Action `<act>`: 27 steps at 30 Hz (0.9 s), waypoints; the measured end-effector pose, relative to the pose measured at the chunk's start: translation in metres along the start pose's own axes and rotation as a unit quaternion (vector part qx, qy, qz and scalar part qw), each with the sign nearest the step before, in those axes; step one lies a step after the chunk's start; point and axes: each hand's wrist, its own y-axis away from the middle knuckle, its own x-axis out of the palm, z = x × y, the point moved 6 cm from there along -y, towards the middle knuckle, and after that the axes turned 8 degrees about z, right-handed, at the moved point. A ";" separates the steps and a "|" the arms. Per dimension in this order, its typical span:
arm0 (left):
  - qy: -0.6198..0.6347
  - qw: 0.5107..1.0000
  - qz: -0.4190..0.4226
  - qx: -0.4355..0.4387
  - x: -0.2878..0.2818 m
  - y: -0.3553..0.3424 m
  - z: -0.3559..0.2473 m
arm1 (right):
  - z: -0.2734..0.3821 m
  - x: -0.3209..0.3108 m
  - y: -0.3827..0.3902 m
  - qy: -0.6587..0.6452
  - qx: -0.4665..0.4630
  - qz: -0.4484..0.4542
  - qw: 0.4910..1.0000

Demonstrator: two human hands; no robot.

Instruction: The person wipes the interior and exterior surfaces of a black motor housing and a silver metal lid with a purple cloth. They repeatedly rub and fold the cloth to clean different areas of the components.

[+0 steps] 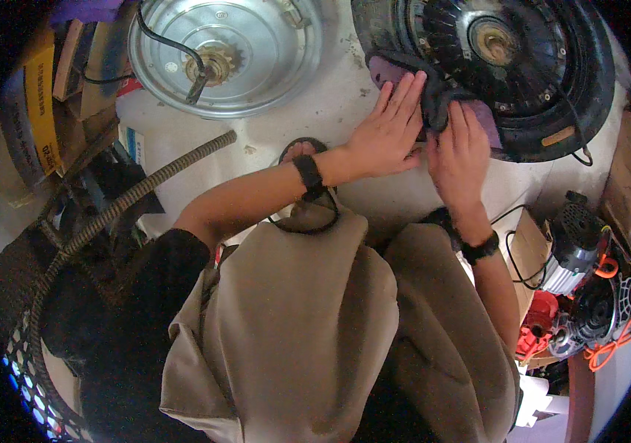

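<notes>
A purple-and-black cloth [489, 122], perhaps a glove, lies bunched against the lower left rim of a black wheel [566, 44] with a dark hub. My left hand [388, 125] rests on its left part, fingers stretched out flat. My right hand [458, 159] is just to the right, fingers bent and gripping the cloth by its dark folded middle; the fingertips are partly hidden. Left of the wheel is a silver hub motor [256, 55] with a sprocket, shaft and black cable.
Cardboard boxes [38, 111] stand at far left, near a ribbed hose [153, 181] running diagonally across the floor [330, 88]. At right are a motor [568, 251], red parts [540, 321], orange cord [611, 354] and cardboard [625, 162]. My knees and sandaled foot [300, 148] occupy the lower middle.
</notes>
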 end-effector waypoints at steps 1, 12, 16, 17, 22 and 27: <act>0.002 1.000 0.000 0.003 0.003 -0.001 0.000 | 0.005 0.002 -0.005 0.005 0.013 -0.009 1.000; 0.007 1.000 -0.027 -0.011 -0.003 0.004 0.030 | -0.042 -0.059 0.019 0.044 0.073 -0.023 0.996; -0.002 1.000 0.006 0.028 0.002 -0.002 0.010 | -0.065 -0.058 0.038 0.071 0.137 -0.070 0.986; -0.038 0.996 0.040 0.065 0.008 -0.004 -0.001 | -0.065 -0.049 0.041 0.068 0.136 -0.071 0.986; -0.114 0.979 0.033 0.166 0.026 -0.020 -0.052 | -0.072 -0.044 0.051 -0.030 0.269 -0.177 0.946; -0.174 0.959 -0.023 0.223 0.029 -0.033 -0.082 | -0.094 -0.041 0.058 -0.189 0.308 -0.240 0.901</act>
